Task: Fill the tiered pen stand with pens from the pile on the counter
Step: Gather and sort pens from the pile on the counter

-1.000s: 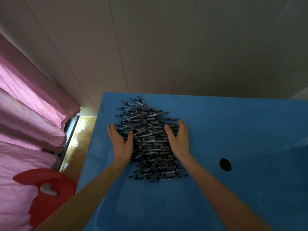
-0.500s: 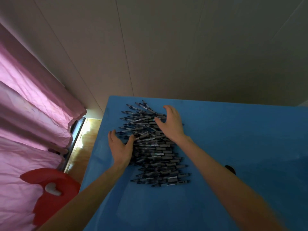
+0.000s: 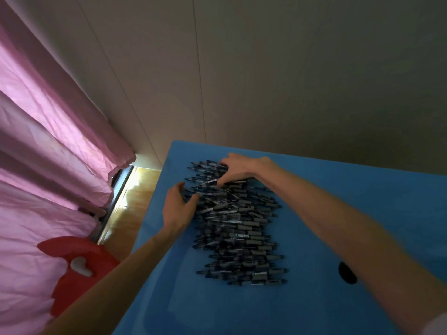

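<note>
Pens (image 3: 237, 221) lie heaped mid-frame on the blue counter (image 3: 350, 213), long axes running left-right. Right hand (image 3: 238, 171) curls its grip over the pile's upper end, apparently pinching pens; left hand (image 3: 177, 210) cups the left edge, fingers loosely spread. No stand visible.

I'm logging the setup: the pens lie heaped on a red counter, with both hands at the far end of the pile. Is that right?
Not quite: the counter is blue, not red, as the head view shows. The rest holds: the pens lie heaped on it, with the left hand and right hand at the pile's far end.
</note>
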Action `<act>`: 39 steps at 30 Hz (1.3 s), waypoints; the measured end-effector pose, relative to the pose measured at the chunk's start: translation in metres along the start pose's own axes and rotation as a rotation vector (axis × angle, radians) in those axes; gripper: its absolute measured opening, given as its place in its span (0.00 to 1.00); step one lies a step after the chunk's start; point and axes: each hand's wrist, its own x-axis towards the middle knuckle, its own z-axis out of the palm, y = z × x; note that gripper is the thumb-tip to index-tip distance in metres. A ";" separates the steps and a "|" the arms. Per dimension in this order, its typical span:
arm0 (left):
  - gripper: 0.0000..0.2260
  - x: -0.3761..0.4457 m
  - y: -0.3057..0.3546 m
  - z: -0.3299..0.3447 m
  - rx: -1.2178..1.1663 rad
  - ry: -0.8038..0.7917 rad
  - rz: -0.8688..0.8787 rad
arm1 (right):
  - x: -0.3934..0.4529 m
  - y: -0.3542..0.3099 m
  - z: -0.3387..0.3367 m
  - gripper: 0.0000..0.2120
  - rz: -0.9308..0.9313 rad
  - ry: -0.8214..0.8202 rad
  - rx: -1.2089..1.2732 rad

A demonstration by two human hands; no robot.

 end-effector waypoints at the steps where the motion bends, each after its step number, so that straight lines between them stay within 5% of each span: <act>1: 0.29 0.003 0.001 -0.001 0.040 0.018 0.016 | -0.001 0.004 0.000 0.46 -0.005 -0.012 -0.009; 7: 0.34 0.042 0.023 -0.003 0.025 -0.077 0.144 | -0.022 0.031 0.014 0.37 -0.017 0.064 0.055; 15: 0.38 0.071 0.027 0.016 0.097 -0.187 0.164 | -0.068 0.053 0.085 0.31 0.452 0.604 0.481; 26: 0.37 0.082 0.043 0.034 0.226 -0.186 0.235 | -0.024 0.008 0.067 0.33 0.347 0.531 0.769; 34: 0.30 0.075 0.045 0.021 0.132 -0.141 0.223 | -0.014 0.010 0.054 0.32 0.327 0.524 0.315; 39: 0.29 0.082 0.046 0.021 0.188 -0.178 0.273 | 0.008 0.016 0.028 0.24 0.207 0.462 0.294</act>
